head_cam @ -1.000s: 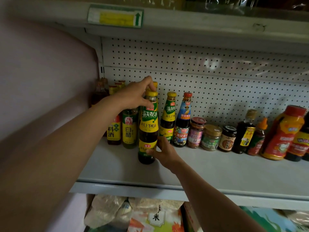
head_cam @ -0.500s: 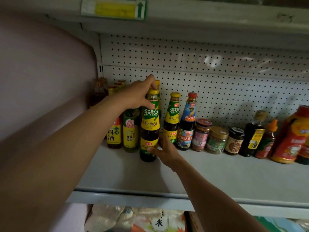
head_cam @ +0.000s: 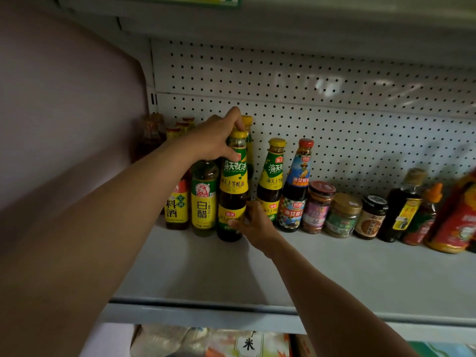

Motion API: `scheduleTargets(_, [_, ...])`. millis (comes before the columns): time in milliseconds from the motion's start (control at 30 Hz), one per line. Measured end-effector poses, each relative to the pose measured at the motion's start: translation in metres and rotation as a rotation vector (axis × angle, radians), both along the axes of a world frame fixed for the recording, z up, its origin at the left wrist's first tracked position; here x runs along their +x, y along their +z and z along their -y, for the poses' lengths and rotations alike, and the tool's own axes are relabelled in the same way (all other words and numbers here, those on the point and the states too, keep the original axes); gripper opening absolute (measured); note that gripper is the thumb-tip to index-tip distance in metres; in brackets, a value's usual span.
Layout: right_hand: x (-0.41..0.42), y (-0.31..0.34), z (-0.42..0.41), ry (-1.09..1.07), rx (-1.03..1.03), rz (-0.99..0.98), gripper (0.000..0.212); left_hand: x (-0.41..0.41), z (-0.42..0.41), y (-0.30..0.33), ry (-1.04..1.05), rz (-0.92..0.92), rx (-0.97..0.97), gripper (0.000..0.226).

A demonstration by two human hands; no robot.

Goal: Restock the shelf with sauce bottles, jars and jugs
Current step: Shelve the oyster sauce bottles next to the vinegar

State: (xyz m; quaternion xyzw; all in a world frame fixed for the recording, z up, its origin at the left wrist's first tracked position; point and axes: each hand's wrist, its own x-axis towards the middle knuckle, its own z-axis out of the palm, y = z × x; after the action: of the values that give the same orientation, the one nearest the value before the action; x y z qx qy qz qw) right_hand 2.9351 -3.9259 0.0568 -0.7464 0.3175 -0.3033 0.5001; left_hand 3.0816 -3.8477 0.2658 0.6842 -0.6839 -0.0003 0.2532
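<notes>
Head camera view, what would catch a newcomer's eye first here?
Both hands on one oyster sauce bottle at the shelf's left end: the left hand grips its yellow cap, the right hand pinches its base. To its right runs a row along the pegboard: more bottles, then three jars, with a big red jug at the far right edge.

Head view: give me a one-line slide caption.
Left hand grips the oyster sauce bottle at its cap, right hand holds its base, on the shelf.
</notes>
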Motion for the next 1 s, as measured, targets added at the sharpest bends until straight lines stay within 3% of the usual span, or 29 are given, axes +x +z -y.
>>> scheduleTargets(500, [0.0, 0.027, -0.005, 0.128, 0.154, 0.247, 0.071, 0.0, -0.004, -0.001, -0.054, -0.065, -0.002, 0.055])
scheduleTargets(667, [0.014, 0.038, 0.0, 0.12, 0.249, 0.333, 0.097, 0.0, -0.005, -0.001, -0.045, -0.05, -0.011, 0.055])
scheduleTargets(1000, [0.035, 0.047, 0.01, 0.162, 0.388, 0.427, 0.072, -0.001, -0.007, -0.004, -0.032, -0.068, -0.014, 0.054])
